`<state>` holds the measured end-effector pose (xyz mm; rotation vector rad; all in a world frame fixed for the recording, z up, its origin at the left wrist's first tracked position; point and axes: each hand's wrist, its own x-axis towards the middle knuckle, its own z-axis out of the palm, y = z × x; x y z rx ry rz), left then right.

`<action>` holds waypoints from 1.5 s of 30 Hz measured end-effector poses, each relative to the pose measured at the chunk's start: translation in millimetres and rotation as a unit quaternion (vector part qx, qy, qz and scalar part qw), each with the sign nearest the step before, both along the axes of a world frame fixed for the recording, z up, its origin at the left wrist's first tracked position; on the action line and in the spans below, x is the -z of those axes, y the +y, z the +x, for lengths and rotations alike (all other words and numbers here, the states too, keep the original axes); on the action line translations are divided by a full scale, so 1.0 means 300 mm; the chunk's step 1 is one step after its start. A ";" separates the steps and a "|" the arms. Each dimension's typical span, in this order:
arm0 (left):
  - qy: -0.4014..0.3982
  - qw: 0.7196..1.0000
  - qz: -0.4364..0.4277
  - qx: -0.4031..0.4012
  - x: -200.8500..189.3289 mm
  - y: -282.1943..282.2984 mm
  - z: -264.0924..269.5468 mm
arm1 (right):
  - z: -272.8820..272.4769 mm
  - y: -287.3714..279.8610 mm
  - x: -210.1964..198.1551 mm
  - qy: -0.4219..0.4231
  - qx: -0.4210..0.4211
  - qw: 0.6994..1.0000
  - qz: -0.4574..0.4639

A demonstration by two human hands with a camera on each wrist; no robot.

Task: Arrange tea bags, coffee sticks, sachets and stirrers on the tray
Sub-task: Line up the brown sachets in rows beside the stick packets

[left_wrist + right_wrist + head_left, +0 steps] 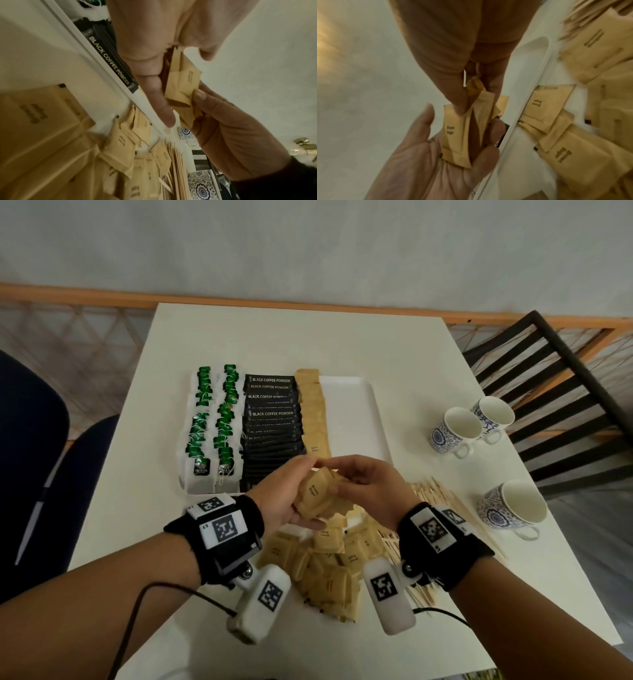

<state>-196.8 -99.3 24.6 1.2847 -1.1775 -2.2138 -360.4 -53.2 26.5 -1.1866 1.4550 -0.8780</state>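
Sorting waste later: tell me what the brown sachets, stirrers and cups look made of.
Brown sugar sachets: matte kraft-like paper, creased with crimped ends; any lining unseen.
Stirrers: pale, thin flat sticks, probably wood.
Cups: glossy white with blue pattern, likely glazed ceramic.

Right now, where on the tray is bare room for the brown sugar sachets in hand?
Free: the tray strip between the sachet column and its right rim. Crowded: tea bags and coffee sticks fill the left; loose sachets and stirrers crowd the near table.
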 end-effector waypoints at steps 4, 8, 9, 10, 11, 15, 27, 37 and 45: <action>0.001 0.999 -0.031 0.012 0.006 -0.003 -0.005 | -0.001 -0.016 0.027 -0.040 0.071 0.997 0.013; -0.007 0.999 -0.031 -0.014 0.008 -0.020 -0.005 | -0.030 -0.020 0.025 -0.106 0.064 0.989 0.077; -0.009 0.999 -0.032 -0.027 0.006 -0.029 -0.003 | -0.040 -0.019 0.021 -0.117 0.053 0.987 0.095; -0.011 0.999 -0.034 -0.037 0.004 -0.038 0.000 | -0.049 -0.019 0.021 -0.123 0.047 0.986 0.106; -0.012 0.998 -0.035 -0.042 0.005 -0.049 0.003 | -0.057 -0.021 0.021 -0.125 0.048 0.985 0.110; -0.031 0.996 -0.048 -0.073 0.011 -0.092 0.020 | -0.079 -0.035 0.028 -0.135 0.099 0.981 0.098; -0.011 0.997 0.024 -0.068 0.022 -0.119 -0.030 | -0.049 -0.116 0.078 -0.050 0.089 0.987 0.121; -0.068 0.986 -0.006 -0.154 0.066 -0.188 0.043 | -0.067 -0.168 0.095 -0.171 0.133 0.965 0.150; -0.050 0.984 0.026 -0.166 0.056 -0.220 0.062 | -0.069 -0.193 0.114 -0.138 0.119 0.971 0.155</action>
